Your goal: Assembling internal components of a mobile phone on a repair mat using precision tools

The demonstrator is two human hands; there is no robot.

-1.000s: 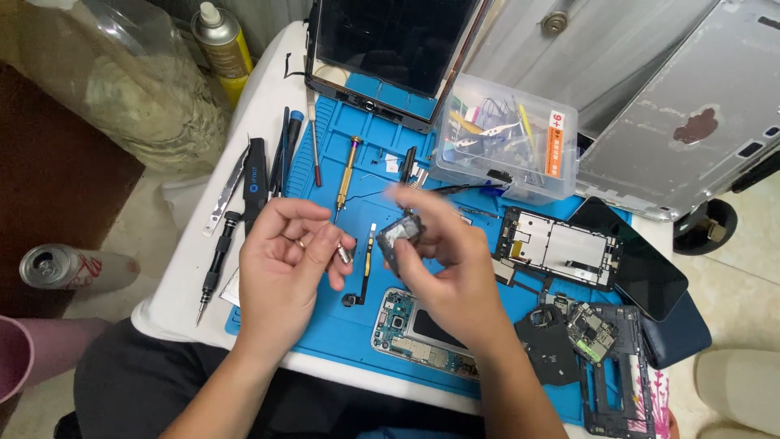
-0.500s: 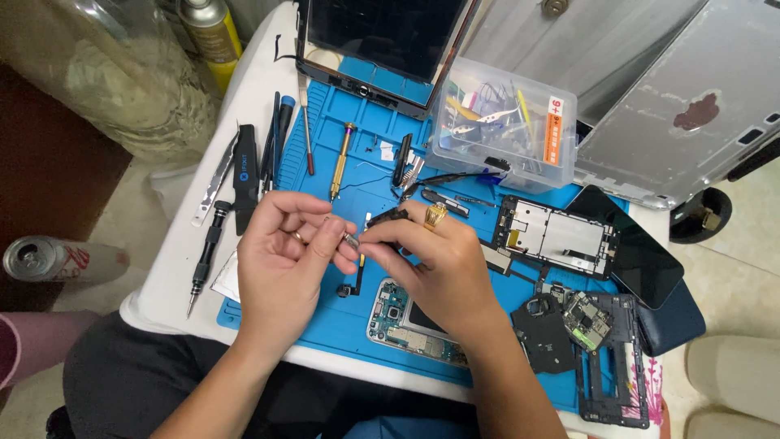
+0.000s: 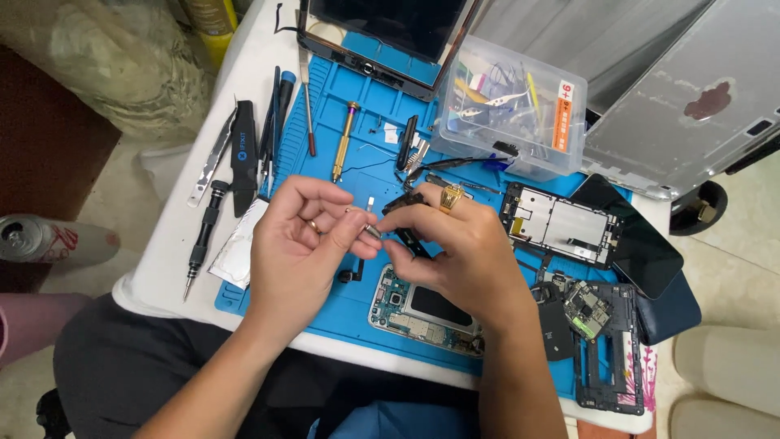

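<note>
My left hand (image 3: 301, 248) pinches a small silvery piece (image 3: 370, 231) between thumb and fingertips. My right hand (image 3: 459, 252), with a gold ring, meets it from the right and holds a small black phone part (image 3: 406, 203) in its fingertips. Both hands hover over a blue work mat (image 3: 325, 313). An opened phone body (image 3: 422, 313) lies just below them. The black end of a thin screwdriver (image 3: 351, 275) shows on the mat under the left hand; the rest of it is hidden.
A clear plastic parts box (image 3: 512, 106) and a tablet (image 3: 382, 32) stand at the back. A phone frame (image 3: 561, 223), dark screen (image 3: 642, 244) and circuit board (image 3: 587, 309) lie right. Screwdrivers (image 3: 203, 244) and a gold-handled driver (image 3: 345, 138) lie left. A can (image 3: 49, 240) lies on the floor.
My right hand has brought the black part down and left until its fingertips meet the left hand's. The view has shifted slightly.
</note>
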